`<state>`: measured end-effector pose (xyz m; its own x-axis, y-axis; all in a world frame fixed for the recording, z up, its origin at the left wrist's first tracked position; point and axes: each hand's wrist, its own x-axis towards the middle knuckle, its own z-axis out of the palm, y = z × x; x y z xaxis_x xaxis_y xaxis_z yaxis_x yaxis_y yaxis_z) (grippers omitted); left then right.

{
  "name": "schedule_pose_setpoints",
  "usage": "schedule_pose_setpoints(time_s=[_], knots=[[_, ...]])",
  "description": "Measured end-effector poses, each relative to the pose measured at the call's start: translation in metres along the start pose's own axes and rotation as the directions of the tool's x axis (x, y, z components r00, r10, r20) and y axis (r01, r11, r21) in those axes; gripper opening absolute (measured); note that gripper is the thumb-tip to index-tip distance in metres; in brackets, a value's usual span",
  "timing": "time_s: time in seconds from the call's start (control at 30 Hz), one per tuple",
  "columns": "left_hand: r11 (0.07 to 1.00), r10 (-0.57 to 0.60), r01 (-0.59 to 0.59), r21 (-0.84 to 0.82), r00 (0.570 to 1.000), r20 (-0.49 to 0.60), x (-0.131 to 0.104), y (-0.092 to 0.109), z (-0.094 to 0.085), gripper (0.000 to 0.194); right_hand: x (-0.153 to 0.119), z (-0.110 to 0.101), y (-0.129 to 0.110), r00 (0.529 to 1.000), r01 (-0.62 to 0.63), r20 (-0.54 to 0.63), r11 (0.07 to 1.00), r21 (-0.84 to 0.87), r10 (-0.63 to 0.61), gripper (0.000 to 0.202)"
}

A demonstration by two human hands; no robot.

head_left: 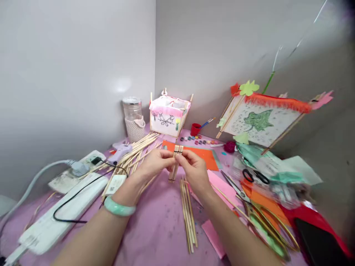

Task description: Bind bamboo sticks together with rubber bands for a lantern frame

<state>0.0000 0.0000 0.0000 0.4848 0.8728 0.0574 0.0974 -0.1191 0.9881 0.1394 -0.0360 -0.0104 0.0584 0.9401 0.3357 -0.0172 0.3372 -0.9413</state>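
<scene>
Left hand [155, 162] and right hand [195, 171] both pinch the dark-banded stick bundle [172, 173] over the middle of the bench [155, 232]. Step in hand: apparently adjusting the bundle. Next move likely calls for steady fingertips, sticks kept aligned.
</scene>
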Motion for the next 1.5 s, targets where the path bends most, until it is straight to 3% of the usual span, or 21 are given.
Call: schedule_pose_setpoints(time_s=[0.17,0.43,0.53,0.6,0.73,0.97,1.3,1.5], knots=[[0.999,0.013,-0.014,0.037,1.0,0.009,-0.003,0.008,-0.002,0.024,0.002,-0.005,0.002,1.0,-0.003,0.026,0.999,-0.043,0.004,0.02],[0.931,0.176,-0.149,0.334,0.983,-0.051,-0.007,0.015,-0.004,0.021,0.002,-0.006,0.003,1.0,-0.011,-0.002,0.999,-0.051,0.01,0.021],[0.936,0.19,-0.163,0.311,0.98,-0.057,-0.007,0.014,-0.006,0.02,0.002,-0.006,0.0,0.998,-0.063,-0.026,0.998,-0.022,0.063,0.022],[0.962,0.207,-0.176,0.21,0.969,-0.136,-0.006,0.012,-0.006,0.016,0.003,-0.007,-0.002,0.992,-0.116,-0.051,0.993,0.0,0.116,0.024],[0.951,0.306,-0.301,0.064,0.9,-0.311,-0.003,0.005,0.005,0.016,0.004,-0.007,-0.006,0.987,-0.154,-0.054,0.988,0.012,0.154,0.024],[0.884,0.468,-0.415,0.217,0.761,-0.449,0.0,-0.003,0.021,0.012,0.004,-0.006,-0.004,0.995,-0.095,0.005,0.995,0.009,0.095,0.023],[0.762,0.644,-0.511,0.397,0.657,-0.392,0.001,-0.003,0.017,0.006,0.004,-0.007,-0.001,0.997,-0.078,0.009,0.997,-0.009,0.078,0.02],[0.693,0.708,-0.53,0.489,0.627,-0.324,0.001,0.001,0.018,0.007,0.004,-0.008,-0.001,0.995,-0.104,0.009,0.993,0.054,0.104,0.023]])
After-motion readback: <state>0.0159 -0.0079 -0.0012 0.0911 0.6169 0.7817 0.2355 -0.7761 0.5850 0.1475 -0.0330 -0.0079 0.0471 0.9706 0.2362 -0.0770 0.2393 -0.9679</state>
